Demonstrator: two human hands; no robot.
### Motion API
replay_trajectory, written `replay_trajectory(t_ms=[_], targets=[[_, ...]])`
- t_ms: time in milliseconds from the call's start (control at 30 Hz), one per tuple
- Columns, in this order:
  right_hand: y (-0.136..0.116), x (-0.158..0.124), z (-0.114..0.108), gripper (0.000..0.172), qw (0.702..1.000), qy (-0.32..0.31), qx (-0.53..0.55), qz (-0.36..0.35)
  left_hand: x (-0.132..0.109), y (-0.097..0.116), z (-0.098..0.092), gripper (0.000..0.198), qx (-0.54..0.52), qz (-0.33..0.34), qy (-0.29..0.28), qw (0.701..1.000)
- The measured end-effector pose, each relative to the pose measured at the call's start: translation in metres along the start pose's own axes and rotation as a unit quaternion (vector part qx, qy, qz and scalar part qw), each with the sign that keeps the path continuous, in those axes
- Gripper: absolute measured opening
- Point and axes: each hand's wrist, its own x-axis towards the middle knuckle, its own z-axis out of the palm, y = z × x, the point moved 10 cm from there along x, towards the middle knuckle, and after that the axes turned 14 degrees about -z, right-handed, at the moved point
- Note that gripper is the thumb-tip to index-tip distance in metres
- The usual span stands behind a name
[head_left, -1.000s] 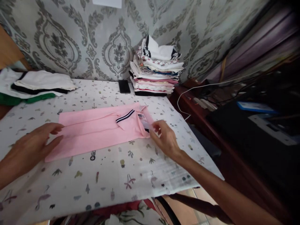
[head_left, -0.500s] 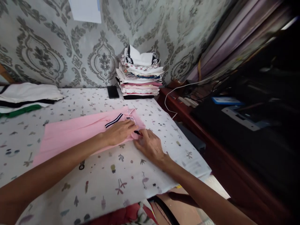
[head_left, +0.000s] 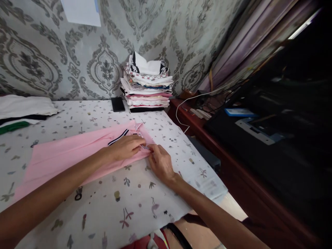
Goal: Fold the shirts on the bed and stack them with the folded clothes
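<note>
Toward the right edge of the surface (head_left: 103, 214), the right hand (head_left: 163, 165) pinches the collar end of a pink shirt (head_left: 62, 152) stretching leftward. The left hand (head_left: 129, 147) bends over the collar, its grip unclear. Along the far edge lie a phone (head_left: 118, 104) and, cornerward right, stacked clothes (head_left: 147, 91).

Lies flat on the table (head_left: 140, 214) as a pink garment (head_left: 64, 152), folded into a long strip with shallow lengthwise creases. Stretches toward the right edge, stopping short of it, well in from the far edge. Shows a dark-and-white striped band (head_left: 118, 137) near the rumpled right end.
</note>
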Motion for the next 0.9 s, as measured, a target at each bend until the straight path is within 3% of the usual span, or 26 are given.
replay_trajectory(t_ms=[100,233,333,400,500,600,667,767,833,900], targets=[[0.014,-0.002,-0.001,0.025,0.987,0.027,0.136,0.078,0.005,-0.008,-0.004,0.023,-0.053,-0.015,0.004,0.999],[0.034,-0.009,0.014,0.019,0.924,0.034,0.325,0.200,0.012,-0.016,-0.008,0.022,-0.094,-0.022,0.012,0.995],[0.040,-0.011,0.021,0.017,0.889,0.039,0.392,0.235,0.013,-0.022,-0.009,0.020,-0.117,-0.037,0.024,0.992],[0.043,-0.012,0.020,0.018,0.897,0.039,0.373,0.236,0.010,-0.030,-0.017,0.020,-0.133,-0.056,0.057,0.988],[0.041,-0.010,0.014,0.020,0.935,0.015,0.291,0.204,-0.005,-0.054,-0.043,0.019,-0.149,-0.104,0.135,0.974],[0.037,-0.012,0.010,0.024,0.957,-0.022,0.224,0.182,-0.036,-0.082,-0.069,0.020,-0.150,-0.170,0.185,0.956],[0.035,-0.013,0.006,0.025,0.963,-0.036,0.201,0.177,-0.064,-0.096,-0.078,0.022,-0.137,-0.210,0.184,0.950],[0.025,-0.002,-0.009,0.026,0.982,-0.016,0.136,0.132,-0.107,-0.102,-0.074,0.027,-0.109,-0.258,0.146,0.949],[0.007,0.018,-0.016,0.026,0.994,-0.003,0.091,0.058,-0.133,-0.097,-0.066,0.031,-0.086,-0.274,0.123,0.950],[-0.012,0.043,-0.009,0.027,0.997,-0.016,0.069,-0.021,-0.154,-0.087,-0.054,0.033,-0.051,-0.271,0.106,0.955]])
